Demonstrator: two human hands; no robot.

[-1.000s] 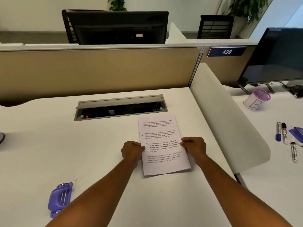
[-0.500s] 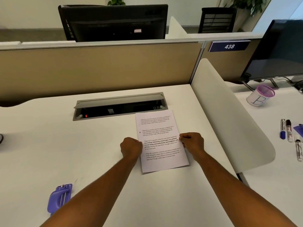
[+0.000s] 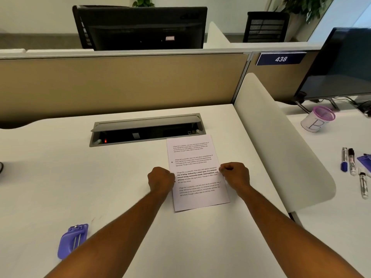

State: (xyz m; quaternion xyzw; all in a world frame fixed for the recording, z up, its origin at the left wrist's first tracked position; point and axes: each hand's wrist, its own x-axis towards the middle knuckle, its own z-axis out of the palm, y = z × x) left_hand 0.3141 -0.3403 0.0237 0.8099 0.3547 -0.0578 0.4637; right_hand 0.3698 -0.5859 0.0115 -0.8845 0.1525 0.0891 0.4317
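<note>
– Two hands on one sheet: our left hand [image 3: 161, 178] is curled at the left long edge of the printed sheet [image 3: 192, 155], and our right hand [image 3: 234, 174] at the right long edge, both about halfway down its length.
– Are we gripping it, or just resting on it?
– On the right we pinch the edge between thumb and curled fingers, and the paper lifts a little there. On the left the fingers are curled tight against the edge and seem to nip it too, though the knuckles hide the contact.
– Where does the sheet lie?
– Flat on the white bench [image 3: 60, 187], text facing up and slightly turned. Its top edge is just beside the open cable hatch [image 3: 147, 129] and its right side is near the pale divider [image 3: 281, 147].
– Why hold it at the middle of both sides?
– We judge it the natural grip for folding across the page or lifting it level. An equal hold on each side keeps the sheet from skewing or sagging at one corner.
– And the purple tool [image 3: 73, 240] at the lower left?
– Well apart from us, untouched. The markers [image 3: 351, 163] lie beyond the divider, so neither is in play now.
– What must we watch?
– Thin paper creases where it is pinched, so we should keep the pull even and light.
</note>
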